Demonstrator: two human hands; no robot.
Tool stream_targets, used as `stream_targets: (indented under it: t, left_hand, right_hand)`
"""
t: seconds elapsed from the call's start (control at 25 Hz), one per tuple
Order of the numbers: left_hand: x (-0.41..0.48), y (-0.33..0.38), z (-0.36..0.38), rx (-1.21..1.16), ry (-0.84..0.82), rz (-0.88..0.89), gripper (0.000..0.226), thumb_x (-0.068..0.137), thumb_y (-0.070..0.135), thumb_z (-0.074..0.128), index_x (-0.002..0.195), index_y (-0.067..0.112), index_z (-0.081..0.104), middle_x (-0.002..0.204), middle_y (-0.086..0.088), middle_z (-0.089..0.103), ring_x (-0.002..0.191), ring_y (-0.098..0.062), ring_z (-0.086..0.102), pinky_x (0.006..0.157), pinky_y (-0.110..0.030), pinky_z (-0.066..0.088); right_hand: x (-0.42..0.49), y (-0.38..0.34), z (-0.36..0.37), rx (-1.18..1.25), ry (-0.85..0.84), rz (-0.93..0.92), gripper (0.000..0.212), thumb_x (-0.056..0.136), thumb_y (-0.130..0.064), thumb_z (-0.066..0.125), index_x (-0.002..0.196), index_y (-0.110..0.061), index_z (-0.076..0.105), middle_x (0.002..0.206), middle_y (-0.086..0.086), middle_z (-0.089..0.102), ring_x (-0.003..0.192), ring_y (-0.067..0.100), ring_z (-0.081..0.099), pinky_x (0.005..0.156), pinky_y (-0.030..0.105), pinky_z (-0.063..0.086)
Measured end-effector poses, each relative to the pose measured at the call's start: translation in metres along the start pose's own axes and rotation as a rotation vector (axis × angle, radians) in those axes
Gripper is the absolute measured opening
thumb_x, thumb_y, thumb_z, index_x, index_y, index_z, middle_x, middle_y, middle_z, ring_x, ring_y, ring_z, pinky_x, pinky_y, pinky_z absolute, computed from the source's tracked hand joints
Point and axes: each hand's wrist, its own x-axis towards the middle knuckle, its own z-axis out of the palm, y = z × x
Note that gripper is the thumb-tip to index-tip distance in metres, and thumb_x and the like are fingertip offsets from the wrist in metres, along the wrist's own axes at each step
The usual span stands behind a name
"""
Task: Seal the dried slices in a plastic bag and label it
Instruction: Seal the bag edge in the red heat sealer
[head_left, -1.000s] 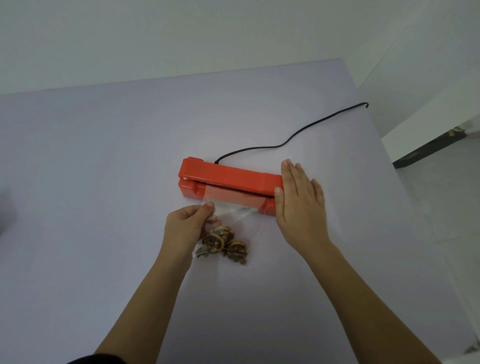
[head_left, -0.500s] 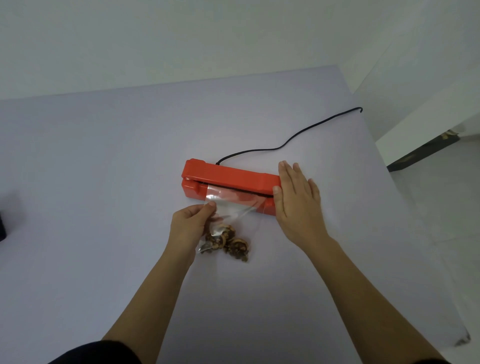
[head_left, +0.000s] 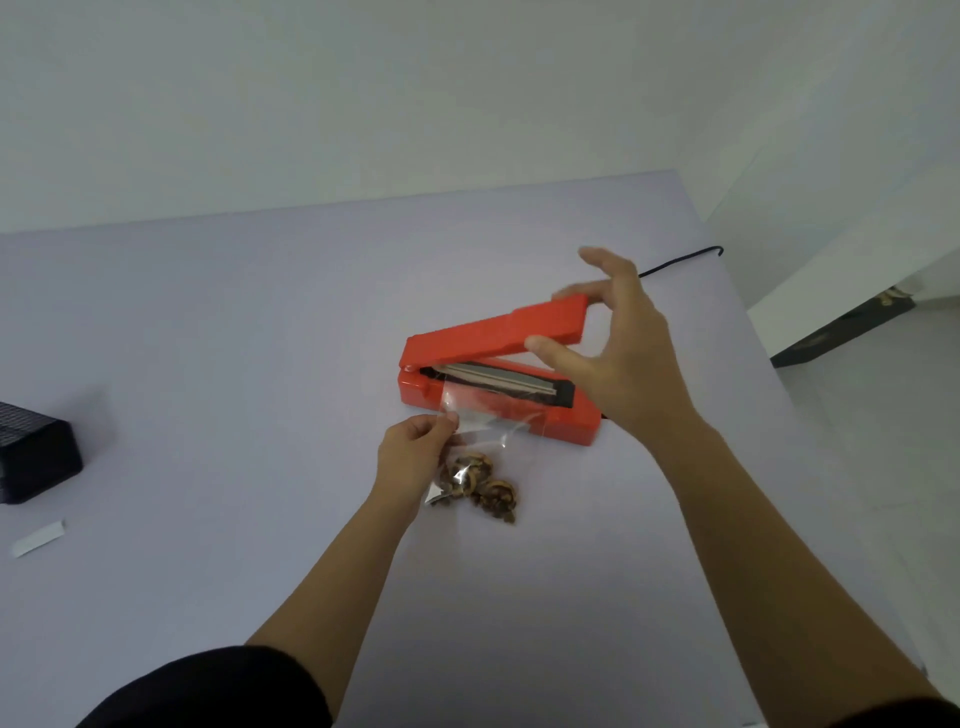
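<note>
An orange heat sealer (head_left: 493, 338) lies mid-table with its lid raised at the right end, showing the metal sealing strip. My right hand (head_left: 618, 358) holds the lid's free end between thumb and fingers. A clear plastic bag (head_left: 483, 431) holds brown dried slices (head_left: 480, 483) at its bottom. The bag's top edge lies across the sealer's base. My left hand (head_left: 415, 457) pinches the bag's left side near the top.
A black box (head_left: 31, 452) stands at the left edge of the pale table (head_left: 208, 364), with a small white label strip (head_left: 39, 538) in front of it. The sealer's black cord (head_left: 680, 260) runs off the far right corner. The table's right edge drops to the floor.
My right hand, which pressed the lid flat, has lifted it open. The left hand still holds the bag. The view has tilted, bringing the black box and the label into sight.
</note>
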Motion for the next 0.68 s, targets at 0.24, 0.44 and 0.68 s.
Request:
stream_targets:
  t: [0.24, 0.44, 0.68]
  left_hand:
    - [-0.002, 0.0, -0.008, 0.144, 0.015, 0.113, 0.017, 0.086, 0.028, 0.062, 0.087, 0.011, 0.064, 0.075, -0.007, 0.07, 0.071, -0.024, 0.067, 0.078, -0.043, 0.058]
    - [-0.003, -0.003, -0.009, 0.202, 0.005, 0.162, 0.015, 0.086, 0.025, 0.061, 0.098, 0.016, 0.059, 0.086, -0.008, 0.07, 0.076, -0.02, 0.07, 0.077, -0.038, 0.058]
    - [-0.005, -0.008, -0.004, 0.202, 0.01, 0.303, 0.036, 0.089, 0.015, 0.056, 0.117, 0.024, 0.035, 0.089, -0.007, 0.064, 0.071, -0.02, 0.07, 0.066, -0.039, 0.06]
  right_hand:
    - [0.044, -0.057, 0.021, 0.267, -0.235, -0.125, 0.055, 0.082, -0.025, 0.07, 0.128, -0.027, 0.04, 0.111, -0.011, 0.067, 0.11, -0.001, 0.055, 0.099, 0.026, 0.037]
    - [0.066, -0.087, 0.058, 0.262, -0.332, -0.169, 0.054, 0.084, -0.033, 0.067, 0.131, -0.026, 0.041, 0.128, -0.006, 0.06, 0.122, 0.001, 0.049, 0.099, 0.023, 0.033]
    - [0.036, -0.02, 0.04, 0.284, 0.151, 0.156, 0.03, 0.088, -0.023, 0.061, 0.116, -0.018, 0.051, 0.105, -0.006, 0.06, 0.094, 0.007, 0.057, 0.076, 0.005, 0.041]
